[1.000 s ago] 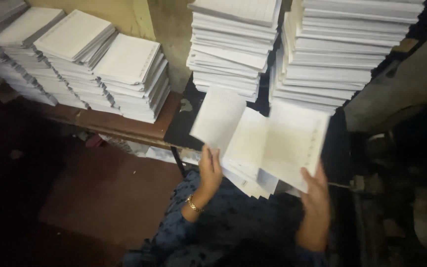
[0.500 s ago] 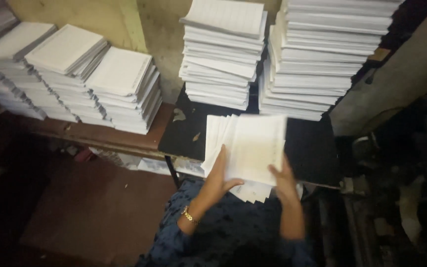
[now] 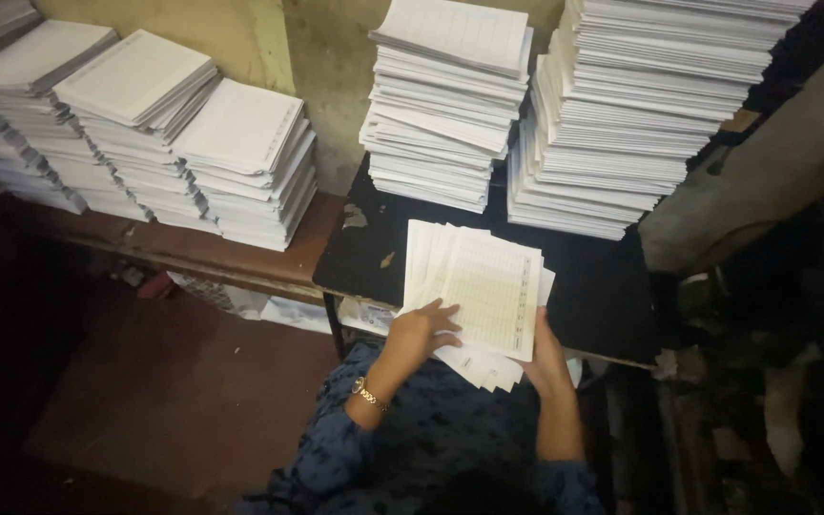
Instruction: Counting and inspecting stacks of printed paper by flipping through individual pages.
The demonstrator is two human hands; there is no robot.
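The person holds a bundle of printed ruled sheets (image 3: 477,286) on the near edge of a black table (image 3: 603,296). The sheets are fanned a little, and the lower corners stick out over the table edge toward the person's body. The left hand (image 3: 422,329) lies flat on top of the bundle at its lower left side, with the fingers spread and pressing on the paper. A gold bracelet (image 3: 368,393) sits on the left wrist. The right hand (image 3: 543,358) grips the bundle at its lower right corner; most of the fingers are under the sheets, so it is closed on the paper edge. Behind the bundle stand two tall stacks of the same sheets (image 3: 450,105), touching the wall. To the left, a brown table (image 3: 202,253) carries several lower stacks of paper (image 3: 135,124), side by side.
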